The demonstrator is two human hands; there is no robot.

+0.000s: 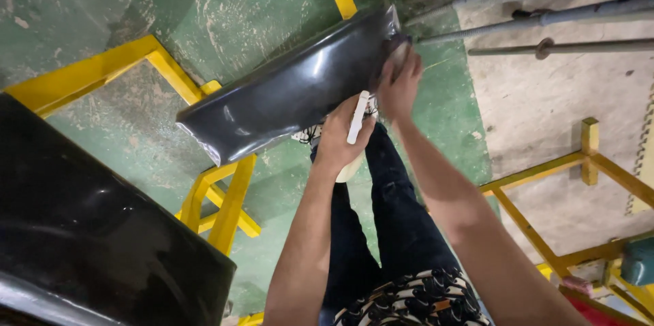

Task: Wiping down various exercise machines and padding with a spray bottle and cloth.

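A long glossy black curved panel [293,87] rests across a yellow metal stand [218,196]. My left hand [340,138] grips a white flat tool [357,118], held upright against the panel's near edge. My right hand [400,84] clasps the panel's right end, fingers wrapped over the edge. My dark trousers and a white shoe show below the hands.
A second large black glossy panel [95,230] fills the lower left. Yellow frame bars [88,70] cross the green worn floor. Grey steel rods [545,12] lie at the top right. Another yellow frame [565,169] stands on bare concrete at right.
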